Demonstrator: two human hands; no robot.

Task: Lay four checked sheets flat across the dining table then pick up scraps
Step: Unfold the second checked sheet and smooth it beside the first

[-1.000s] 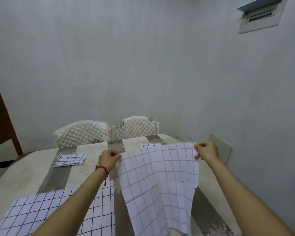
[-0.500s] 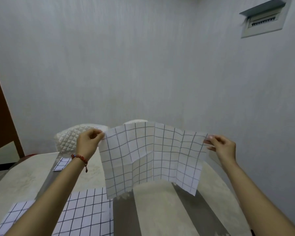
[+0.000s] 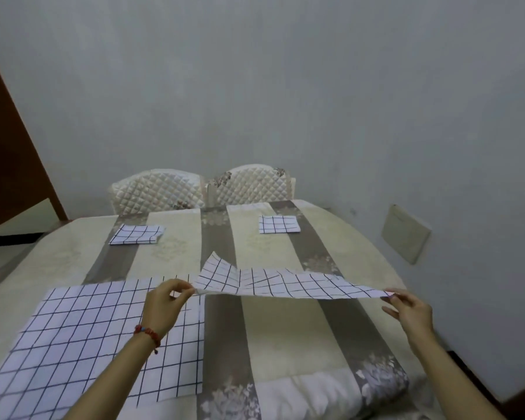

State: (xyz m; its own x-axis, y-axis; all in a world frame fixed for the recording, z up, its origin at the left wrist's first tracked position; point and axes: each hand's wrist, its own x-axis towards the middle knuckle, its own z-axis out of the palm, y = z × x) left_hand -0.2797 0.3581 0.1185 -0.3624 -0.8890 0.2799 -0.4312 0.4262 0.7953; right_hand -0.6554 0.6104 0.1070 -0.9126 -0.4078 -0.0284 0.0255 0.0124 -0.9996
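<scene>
Sheet [image 3: 285,284] lower now, flat, left-right

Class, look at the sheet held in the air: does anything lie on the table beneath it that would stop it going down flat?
Nothing visible does. The held sheet, pinched by the left hand and right hand, hangs over bare tablecloth. The flat sheet lies alongside to the left; two folded sheets sit farther back.

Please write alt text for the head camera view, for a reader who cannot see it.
Both hands, left and right, pinch an unfolded checked sheet above a striped dining table. Another sheet lies flat at left; two folded ones lie farther off.
</scene>
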